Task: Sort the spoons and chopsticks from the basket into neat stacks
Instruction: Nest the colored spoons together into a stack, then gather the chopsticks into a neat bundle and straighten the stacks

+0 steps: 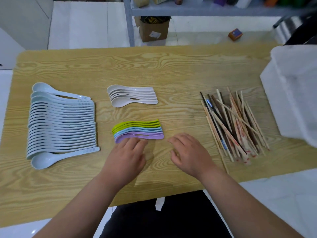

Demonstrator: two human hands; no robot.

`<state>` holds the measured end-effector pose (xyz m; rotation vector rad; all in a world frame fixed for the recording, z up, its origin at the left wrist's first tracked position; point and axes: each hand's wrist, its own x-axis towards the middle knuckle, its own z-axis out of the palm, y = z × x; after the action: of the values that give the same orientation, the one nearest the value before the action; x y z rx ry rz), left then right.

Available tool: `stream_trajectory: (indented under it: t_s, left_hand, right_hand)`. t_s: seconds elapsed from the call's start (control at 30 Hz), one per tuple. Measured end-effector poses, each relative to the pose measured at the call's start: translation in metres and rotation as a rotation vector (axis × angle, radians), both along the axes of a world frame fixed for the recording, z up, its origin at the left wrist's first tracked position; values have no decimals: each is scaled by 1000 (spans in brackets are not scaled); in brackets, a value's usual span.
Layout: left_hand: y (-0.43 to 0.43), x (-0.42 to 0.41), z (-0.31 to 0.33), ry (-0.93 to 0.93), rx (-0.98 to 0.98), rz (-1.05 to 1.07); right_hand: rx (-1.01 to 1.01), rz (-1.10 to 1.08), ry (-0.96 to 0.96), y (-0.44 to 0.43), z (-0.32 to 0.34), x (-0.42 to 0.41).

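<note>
Pale-blue spoons [61, 124] nested in one long row at frame left, twenty-odd, too tightly overlapped to count exactly; right of these, a white stack [132, 96] of about six, above a coloured stack [137, 132] banded green, blue and purple. Lower centre: left hand [128, 157] palm down, fingers straight, tips touching the purple bowl end, grasping nothing; right hand [188, 155] just beside, palm down over the wooden table [171, 66], fingers loosely bent, empty. Right of frame: chopsticks [236, 126] in a loose crossed heap, dozens, then the white basket [291, 93] at the edge, blurred.
</note>
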<state>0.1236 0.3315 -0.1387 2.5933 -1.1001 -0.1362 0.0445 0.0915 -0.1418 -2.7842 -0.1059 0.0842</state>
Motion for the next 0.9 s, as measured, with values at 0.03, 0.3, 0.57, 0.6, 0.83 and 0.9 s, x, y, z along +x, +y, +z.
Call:
stream_trajectory:
  t_s: [0.03,0.3,0.57,0.6,0.83,0.9]
  left_hand:
    - [-7,-8,-1,40,23,-19]
    - [-101,-42,-11,272,363,-199]
    - [-228,-43,3,494,387,130]
    - [-247,-43,4,554,331,209]
    - [-326,-40,6,629,262,604]
    - [-327,-39,3,641,269,664]
  right_hand:
    - [-3,-18,29,-7,5,-14]
    - [-4,-209,230,-98,27,-79]
    - [7,-191,187,-209,27,-62]
    - [15,-171,197,-218,27,-59]
    - [50,-34,361,-241,26,-47]
    - [26,0,414,-240,24,-46]
